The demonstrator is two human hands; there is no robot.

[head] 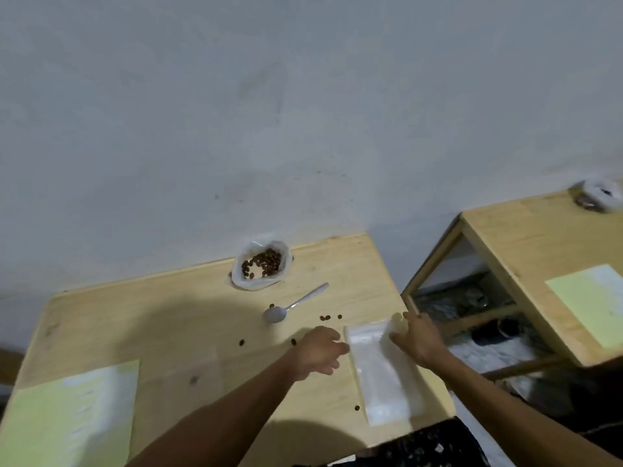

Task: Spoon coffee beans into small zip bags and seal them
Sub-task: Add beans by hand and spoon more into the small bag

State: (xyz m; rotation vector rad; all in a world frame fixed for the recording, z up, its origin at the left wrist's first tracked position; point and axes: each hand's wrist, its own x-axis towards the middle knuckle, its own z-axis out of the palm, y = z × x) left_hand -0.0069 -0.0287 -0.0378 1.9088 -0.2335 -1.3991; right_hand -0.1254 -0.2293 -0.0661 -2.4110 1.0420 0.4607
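Where the wooden table [188, 318] meets the wall, one white plastic bag of coffee beans [261, 263] is seen, its mouth rolled open and a single heap of dark beans lying inside. One metal spoon [292, 304] lies just in front of it, bowl toward the person, handle pointing up and to the right; nothing is seen in the bowl. About seven loose beans [325, 317] are counted on the tabletop: one beside the spoon bowl, three in a small group to its right, two near the left hand, and one lower down by the stack. One stack of clear zip bags [384, 369] lies flat near the table's right edge; how many bags it holds cannot be told.

Two hands are seen. The left hand [320, 350] is held at the stack's left edge, fingers loosely bent and touching the plastic, with nothing clearly gripped. The right hand [416, 338] rests on the stack's upper right corner, fingers stretched forward over the edge; whether a bag is pinched cannot be told.

One pale green sheet [72, 416] lies on the table's near left corner. A second table [526, 244] stands apart on the right, bearing another green sheet [588, 303] and a blurred white bundle [598, 196] at its far corner. Nothing lies between hands and spoon except the scattered beans.
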